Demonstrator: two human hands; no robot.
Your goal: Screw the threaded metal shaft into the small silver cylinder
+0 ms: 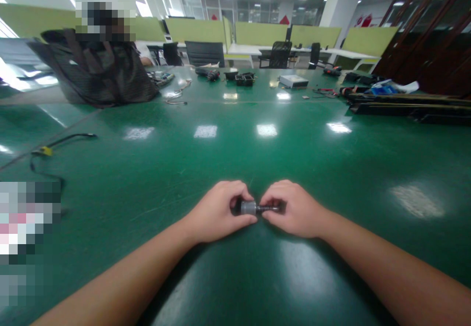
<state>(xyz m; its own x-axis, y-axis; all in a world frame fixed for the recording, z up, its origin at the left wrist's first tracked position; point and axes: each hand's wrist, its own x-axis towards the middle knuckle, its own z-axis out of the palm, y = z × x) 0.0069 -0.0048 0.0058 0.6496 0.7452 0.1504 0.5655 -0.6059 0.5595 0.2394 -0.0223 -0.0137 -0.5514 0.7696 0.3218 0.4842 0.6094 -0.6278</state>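
Through the head camera I see the left hand [228, 208] curled around a grey cylinder [248, 208], while the right hand [294, 208] grips a thin dark rod [270, 209] at the cylinder's right end. The hands are just apart, over a green table [221, 164] that mirrors bright lights. To the left I make out a cable [69, 137] with a yellow tag [46, 151], and beyond it a dark bag [110, 76]. Farther off I see a white box [293, 81], black bars [393, 106] at right, chairs [205, 53] and green partitions [261, 33].
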